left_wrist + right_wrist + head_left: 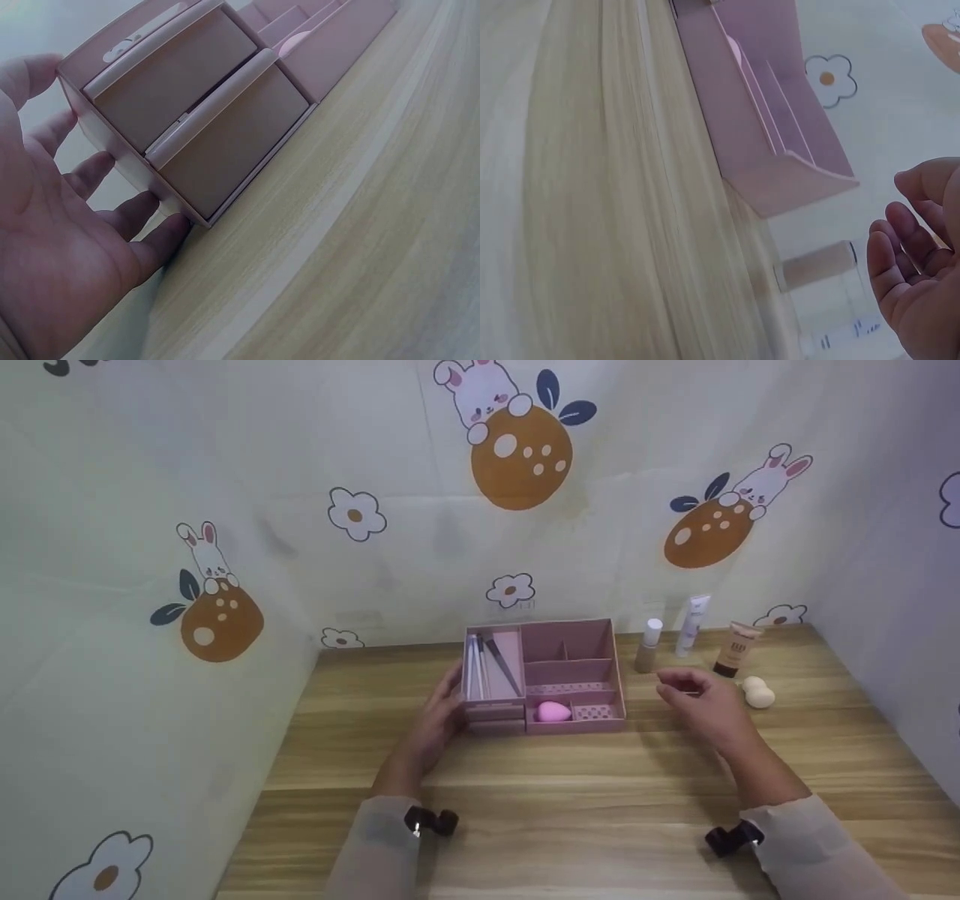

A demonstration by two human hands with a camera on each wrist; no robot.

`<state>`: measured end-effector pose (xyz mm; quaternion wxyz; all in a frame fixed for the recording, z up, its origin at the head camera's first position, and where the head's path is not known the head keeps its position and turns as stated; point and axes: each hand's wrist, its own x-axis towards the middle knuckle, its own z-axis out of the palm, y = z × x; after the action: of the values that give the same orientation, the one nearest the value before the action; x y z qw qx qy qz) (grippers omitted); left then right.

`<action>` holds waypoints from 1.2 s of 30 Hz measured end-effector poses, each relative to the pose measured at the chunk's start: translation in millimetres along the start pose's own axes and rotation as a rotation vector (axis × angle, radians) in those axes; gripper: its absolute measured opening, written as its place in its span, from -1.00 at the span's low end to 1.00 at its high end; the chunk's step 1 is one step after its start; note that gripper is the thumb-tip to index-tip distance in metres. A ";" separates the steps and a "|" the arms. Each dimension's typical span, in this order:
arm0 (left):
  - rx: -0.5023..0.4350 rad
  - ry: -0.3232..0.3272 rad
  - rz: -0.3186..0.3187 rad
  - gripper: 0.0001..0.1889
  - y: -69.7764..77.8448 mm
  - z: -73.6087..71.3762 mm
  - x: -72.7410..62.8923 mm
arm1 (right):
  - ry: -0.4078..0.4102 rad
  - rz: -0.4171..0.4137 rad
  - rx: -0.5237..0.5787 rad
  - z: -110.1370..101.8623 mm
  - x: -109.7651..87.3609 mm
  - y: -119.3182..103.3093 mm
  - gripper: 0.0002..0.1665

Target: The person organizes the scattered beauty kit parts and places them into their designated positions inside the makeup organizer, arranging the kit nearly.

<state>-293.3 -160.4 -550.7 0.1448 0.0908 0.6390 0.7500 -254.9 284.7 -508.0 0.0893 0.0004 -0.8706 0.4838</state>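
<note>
My left hand (439, 716) rests its spread fingertips along the left side of a pink makeup organizer (621, 690). In the left wrist view the organizer's two front drawers (232, 142) are closed. Several makeup brushes (481, 660) lie in its top left tray, and a pink makeup sponge (553, 712) sits in a front compartment. To the right of the organizer, my right hand (709, 709) hovers with loosely bent fingers and holds nothing. Just beyond it stands a small bottle with a white cap (649, 645); a beige gourd-shaped sponge (758, 693) lies by its knuckles.
A white tube (691, 626) and a beige tube with a black cap (736, 649) stand at the back right of the wooden table (585, 825). A cloth printed with rabbits and flowers (405, 577) hangs behind the table and along both sides.
</note>
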 end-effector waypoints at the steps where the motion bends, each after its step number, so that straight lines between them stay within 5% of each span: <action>1: 0.007 0.001 0.004 -0.35 0.4 0.3 0.0 | 0.004 0.000 -0.002 -4.0 -0.4 1.9 -0.58; 23: 0.074 0.015 -0.001 -0.38 4.0 1.3 0.6 | 0.160 0.231 -0.009 -79.8 1.5 52.1 -0.36; 36: 0.011 -0.007 0.003 -0.35 2.8 2.0 0.1 | 0.187 0.426 0.111 -96.0 3.5 82.0 -0.29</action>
<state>-293.0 -158.9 -547.6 0.1454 0.0954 0.6426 0.7462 -250.6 409.6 -527.0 0.0654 -0.2234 -0.8110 0.5367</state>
